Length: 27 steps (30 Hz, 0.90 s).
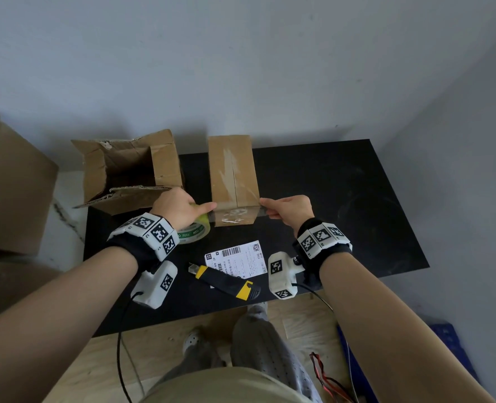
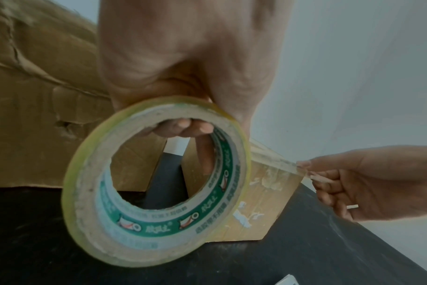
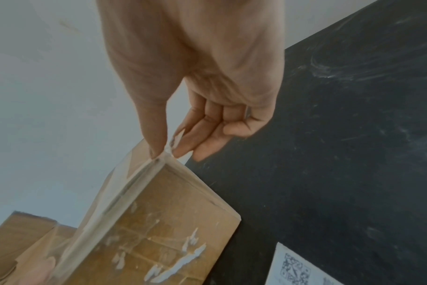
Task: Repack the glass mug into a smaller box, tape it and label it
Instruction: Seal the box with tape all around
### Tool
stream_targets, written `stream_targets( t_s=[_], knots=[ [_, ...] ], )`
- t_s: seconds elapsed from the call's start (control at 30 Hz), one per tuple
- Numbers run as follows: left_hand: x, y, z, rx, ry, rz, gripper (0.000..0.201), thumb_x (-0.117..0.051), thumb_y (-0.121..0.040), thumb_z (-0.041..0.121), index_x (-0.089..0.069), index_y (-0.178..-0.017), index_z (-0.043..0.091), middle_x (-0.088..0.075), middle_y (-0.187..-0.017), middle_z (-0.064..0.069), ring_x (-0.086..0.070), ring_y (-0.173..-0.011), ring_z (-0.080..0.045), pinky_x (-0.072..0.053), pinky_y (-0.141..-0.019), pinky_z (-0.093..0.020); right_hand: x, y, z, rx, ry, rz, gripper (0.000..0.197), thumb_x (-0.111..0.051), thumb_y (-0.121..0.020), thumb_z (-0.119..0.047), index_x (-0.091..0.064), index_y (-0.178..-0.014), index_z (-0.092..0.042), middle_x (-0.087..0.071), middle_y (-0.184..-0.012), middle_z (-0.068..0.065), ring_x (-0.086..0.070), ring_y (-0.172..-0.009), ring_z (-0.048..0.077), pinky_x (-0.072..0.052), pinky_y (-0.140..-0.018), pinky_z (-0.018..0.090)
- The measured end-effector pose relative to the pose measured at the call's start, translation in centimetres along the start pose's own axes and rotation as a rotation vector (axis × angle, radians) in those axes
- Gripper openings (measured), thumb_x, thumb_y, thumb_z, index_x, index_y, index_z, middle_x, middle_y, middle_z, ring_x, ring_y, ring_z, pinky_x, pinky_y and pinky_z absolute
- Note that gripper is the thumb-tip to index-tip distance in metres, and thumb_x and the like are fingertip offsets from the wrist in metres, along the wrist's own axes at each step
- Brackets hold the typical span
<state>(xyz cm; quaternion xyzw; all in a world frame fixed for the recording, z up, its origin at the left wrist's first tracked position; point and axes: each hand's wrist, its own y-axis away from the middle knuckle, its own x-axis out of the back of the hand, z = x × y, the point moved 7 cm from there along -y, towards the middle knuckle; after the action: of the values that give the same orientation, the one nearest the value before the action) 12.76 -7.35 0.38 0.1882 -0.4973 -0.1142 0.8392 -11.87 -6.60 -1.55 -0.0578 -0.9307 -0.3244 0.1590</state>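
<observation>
tape roll (image 2: 156,185) gripped, strip (image 3: 124,185) pinched (over box (image 1: 232,175))

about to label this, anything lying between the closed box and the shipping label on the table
Nothing visible does. The shipping label lies on bare table just in front of the closed box; the utility knife overlaps only its near edge.

Plain grey-white wall (image 1: 241,68) fills upper half, meets second wall (image 1: 459,141) in corner at right. Black bench (image 1: 342,199) pushed against wall, top scuffed with pale smears. Pale wood-grain floor (image 1: 124,359) below near edge; white marbled surface with dark vein (image 1: 66,213) at bench's left. Large brown cartons (image 1: 8,184) stacked at far left. Blue object (image 1: 450,338) on floor at right. Soft, even light; faint shadows on wall.
</observation>
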Motion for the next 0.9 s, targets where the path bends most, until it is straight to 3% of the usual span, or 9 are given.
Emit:
stream_targets(
  t_s=[0.1,0.23,0.3,0.4,0.47,0.53,0.63,0.73,0.9],
  knots=[
    [-0.4,0.0,1.1,0.006,0.025,-0.007,0.060,-0.060,-0.081,0.055,-0.039,-0.042,0.014,-0.032,-0.042,0.000,-0.035,-0.042,-0.016,-0.032,-0.050,-0.028,1.0,-0.6,-0.1,0.033,0.039,0.063,0.023,-0.080,-0.073,-0.030,-0.067,-0.068,-0.012,-0.070,-0.074,0.002,-0.069,-0.074,0.013,-0.055,-0.073,0.022],
    [-0.7,-0.1,1.7,0.035,0.011,-0.013,0.061,-0.060,-0.081,0.056,-0.039,-0.042,0.014,-0.034,-0.041,0.000,-0.035,-0.041,-0.016,-0.032,-0.049,-0.027,1.8,-0.8,-0.7,0.055,0.194,0.128,0.027,-0.078,-0.073,-0.040,-0.066,-0.070,-0.016,-0.069,-0.074,0.001,-0.067,-0.082,0.015,-0.053,-0.070,0.025],
    [-0.6,-0.1,1.5,0.047,0.003,-0.014,0.060,-0.060,-0.081,0.056,-0.039,-0.042,0.015,-0.034,-0.041,0.000,-0.035,-0.041,-0.016,-0.032,-0.049,-0.027,1.8,-0.6,-0.8,0.059,0.238,0.132,0.040,-0.077,-0.072,-0.045,-0.067,-0.092,-0.012,-0.070,-0.089,0.005,-0.066,-0.089,0.017,-0.053,-0.073,0.028],
    [-0.5,0.1,1.5,0.052,-0.010,-0.010,0.060,-0.059,-0.081,0.057,-0.039,-0.043,0.015,-0.034,-0.042,0.001,-0.037,-0.041,-0.016,-0.033,-0.049,-0.027,2.3,0.0,-0.6,0.065,0.286,0.162,0.073,-0.076,-0.072,-0.048,-0.048,-0.128,-0.011,-0.061,-0.116,0.005,-0.060,-0.106,0.020,-0.048,-0.077,0.028],
    [-0.6,0.1,1.7,0.049,-0.023,-0.013,0.060,-0.058,-0.081,0.057,-0.038,-0.043,0.015,-0.034,-0.042,0.001,-0.037,-0.041,-0.016,-0.033,-0.049,-0.026,2.5,0.8,-1.5,0.217,0.333,0.227,0.061,-0.070,-0.081,-0.039,-0.047,-0.132,-0.013,-0.060,-0.121,0.003,-0.058,-0.111,0.019,-0.048,-0.084,0.028],
    [-0.6,0.1,1.9,0.044,-0.032,-0.013,0.061,-0.058,-0.081,0.058,-0.037,-0.042,0.016,-0.034,-0.042,0.001,-0.036,-0.041,-0.016,-0.032,-0.048,-0.026,1.4,2.8,-3.4,0.495,0.416,0.239,0.043,-0.059,-0.091,-0.023,-0.051,-0.132,-0.013,-0.059,-0.127,0.004,-0.056,-0.116,0.019,-0.042,-0.094,0.024],
    [-0.7,0.2,2.2,0.024,-0.037,-0.003,0.063,-0.058,-0.081,0.058,-0.036,-0.041,0.016,-0.032,-0.040,0.001,-0.034,-0.039,-0.016,-0.029,-0.047,-0.026,-3.5,6.3,-4.4,0.876,0.699,0.044,0.041,-0.046,-0.095,-0.012,-0.048,-0.135,-0.011,-0.051,-0.139,0.006,-0.043,-0.132,0.021,-0.022,-0.106,0.022],
    [-0.5,0.4,2.1,0.029,-0.044,0.013,0.063,-0.058,-0.081,0.059,-0.039,-0.041,0.015,-0.035,-0.040,0.001,-0.036,-0.039,-0.016,-0.029,-0.046,-0.026,-6.9,6.9,-2.5,0.947,0.976,-0.107,0.048,-0.037,-0.099,-0.021,-0.031,-0.146,-0.016,-0.027,-0.155,-0.001,-0.016,-0.145,0.012,-0.004,-0.117,0.032],
    [-0.6,0.7,2.1,0.054,-0.050,0.035,0.062,-0.057,-0.081,0.060,-0.039,-0.043,0.015,-0.036,-0.042,0.001,-0.037,-0.039,-0.016,-0.029,-0.045,-0.026,-6.5,6.4,-1.5,0.964,1.037,-0.091,0.049,-0.033,-0.101,-0.025,-0.025,-0.149,-0.016,-0.021,-0.157,-0.001,-0.013,-0.146,0.012,-0.003,-0.120,0.034]
  ],
)
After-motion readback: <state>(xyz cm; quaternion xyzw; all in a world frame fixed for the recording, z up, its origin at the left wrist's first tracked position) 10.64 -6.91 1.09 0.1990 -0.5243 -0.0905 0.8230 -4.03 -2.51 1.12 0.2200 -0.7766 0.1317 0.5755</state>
